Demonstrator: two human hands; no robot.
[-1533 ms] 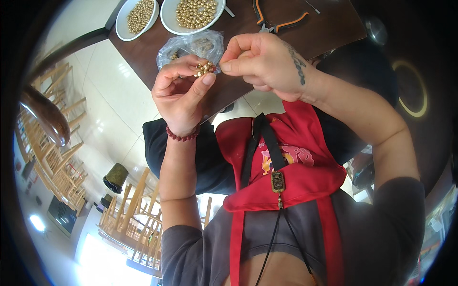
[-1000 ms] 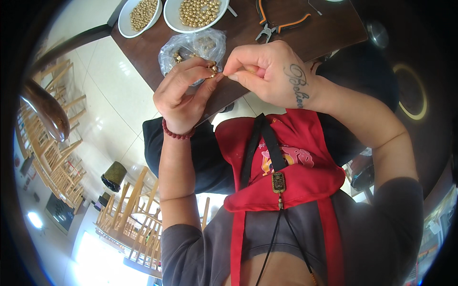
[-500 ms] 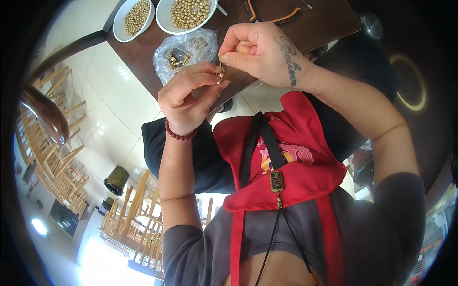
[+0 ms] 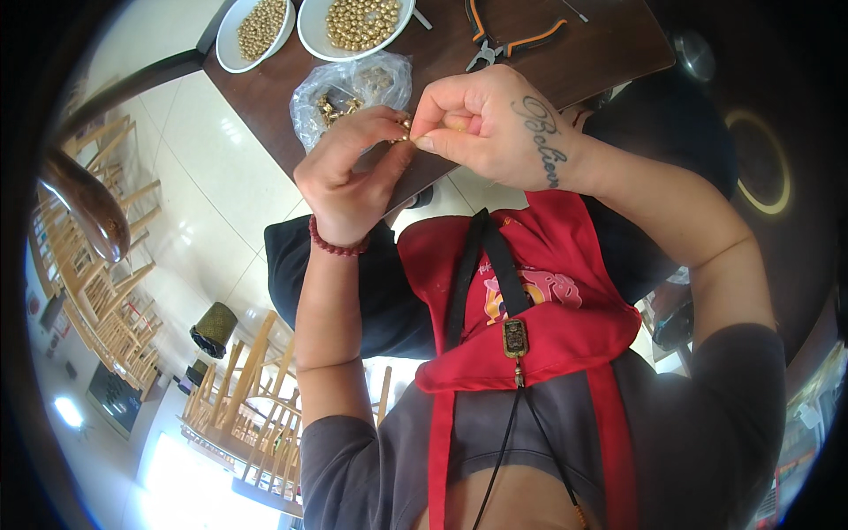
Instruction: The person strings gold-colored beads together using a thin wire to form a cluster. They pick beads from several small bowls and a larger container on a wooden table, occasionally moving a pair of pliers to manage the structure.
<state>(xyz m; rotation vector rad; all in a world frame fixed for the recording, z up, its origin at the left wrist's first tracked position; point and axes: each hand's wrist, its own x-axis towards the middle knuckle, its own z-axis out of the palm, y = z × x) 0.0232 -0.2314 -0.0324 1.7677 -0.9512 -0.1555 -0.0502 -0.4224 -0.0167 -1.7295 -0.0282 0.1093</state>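
Observation:
Both my hands meet above the near edge of a dark brown table (image 4: 609,60). My left hand (image 4: 344,181), with a dark red bead bracelet at its wrist, pinches small gold beads (image 4: 404,129) between thumb and fingertips. Its fingers partly cover them. My right hand (image 4: 495,124) is closed, thumb and forefinger pressed together right beside those beads. What its fingertips grip is too small to make out now; a thin strand showed there earlier. Just beyond my left hand lies a clear plastic bag (image 4: 306,99) with gold metal pieces (image 4: 338,108) in it.
Two white bowls of gold beads, a smaller bowl (image 4: 224,46) and a larger bowl (image 4: 309,40), stand at the far left of the table. Orange-handled pliers (image 4: 484,55) lie beyond my right hand. Wooden chairs (image 4: 252,380) stand on the floor at left.
My right hand has come down and slightly right, its fingertips now against the beads at my left hand. The strand between the hands no longer shows. The view has shifted slightly.

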